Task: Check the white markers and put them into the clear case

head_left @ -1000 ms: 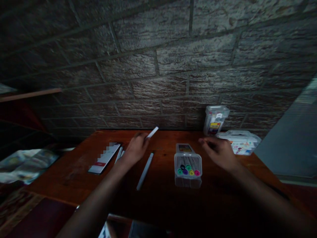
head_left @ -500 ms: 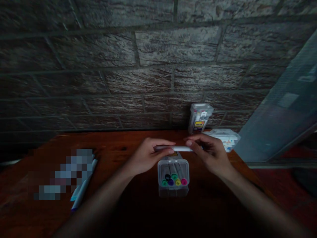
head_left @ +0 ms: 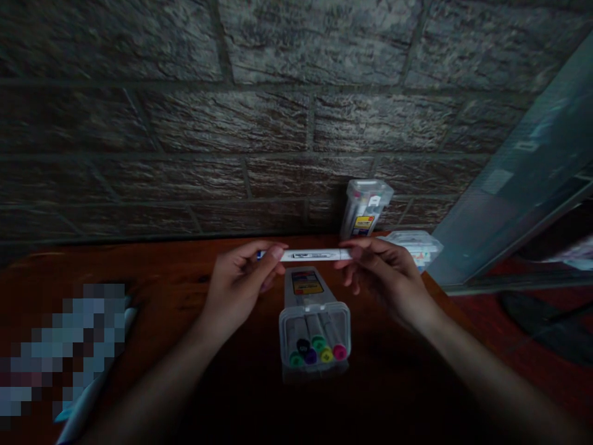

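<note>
A white marker (head_left: 315,254) with dark printing lies level between my two hands, above the table. My left hand (head_left: 245,269) pinches its left end, where a blue tip shows. At the other end, my right hand (head_left: 382,266) grips it between thumb and fingers. Just below them, a clear plastic case (head_left: 315,306) with a yellow label lies on its side, its end facing me. Several markers (head_left: 319,346) with green, black, purple, yellow and pink ends lie inside it.
Near the wall (head_left: 278,123) a second clear case (head_left: 365,210) with markers stands upright on the wooden table (head_left: 185,266). To its right sits a clear box (head_left: 414,247). More white markers (head_left: 88,395) lie at the left, partly blurred out. A grey panel (head_left: 486,185) borders the right.
The marker now shows its printed side and blue end, and sits higher in view. My left hand has shifted along it to the left end. The view has tilted and moved closer.
</note>
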Demonstrator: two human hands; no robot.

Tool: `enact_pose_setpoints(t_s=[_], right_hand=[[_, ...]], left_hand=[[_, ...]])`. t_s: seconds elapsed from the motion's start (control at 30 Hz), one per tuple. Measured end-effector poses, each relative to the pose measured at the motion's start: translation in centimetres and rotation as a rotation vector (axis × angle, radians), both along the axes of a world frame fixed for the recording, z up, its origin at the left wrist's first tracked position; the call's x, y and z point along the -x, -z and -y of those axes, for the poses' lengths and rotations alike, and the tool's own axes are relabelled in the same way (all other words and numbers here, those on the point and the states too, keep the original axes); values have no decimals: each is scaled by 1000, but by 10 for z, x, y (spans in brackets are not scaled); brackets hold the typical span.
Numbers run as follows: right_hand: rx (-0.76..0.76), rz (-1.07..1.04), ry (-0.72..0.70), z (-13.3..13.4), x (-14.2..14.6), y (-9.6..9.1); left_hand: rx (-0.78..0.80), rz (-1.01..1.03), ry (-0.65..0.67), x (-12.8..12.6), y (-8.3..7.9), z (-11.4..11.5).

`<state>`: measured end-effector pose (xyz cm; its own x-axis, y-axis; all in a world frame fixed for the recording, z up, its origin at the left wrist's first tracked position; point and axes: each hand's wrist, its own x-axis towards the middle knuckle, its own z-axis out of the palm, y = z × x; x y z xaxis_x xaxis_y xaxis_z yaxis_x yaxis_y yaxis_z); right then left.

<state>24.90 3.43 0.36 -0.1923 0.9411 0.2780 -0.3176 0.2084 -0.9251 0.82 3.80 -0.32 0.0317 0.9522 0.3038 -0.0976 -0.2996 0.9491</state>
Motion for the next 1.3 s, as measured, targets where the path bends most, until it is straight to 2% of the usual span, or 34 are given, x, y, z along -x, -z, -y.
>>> enact_pose_setpoints(t_s=[0.13,0.27,0.7,0.87,1.17,1.3], right_hand=[[47,-75,-44,1,-2,-2],[28,-75,-30,2,-3,-3],[-67,26,49,-2,1,4],[-41,66,89,0,3,5],[-5,20,34,1,1,1],[0,41,49,1,0,3]], left_hand=[[66,179,88,-1,-1,1],[73,258,132,0,-4,3],[-39,31,62,1,11,-2],[-32,15,45,0,11,0],[-2,61,103,1,8,1],[-6,22,52,-1,6,3]])
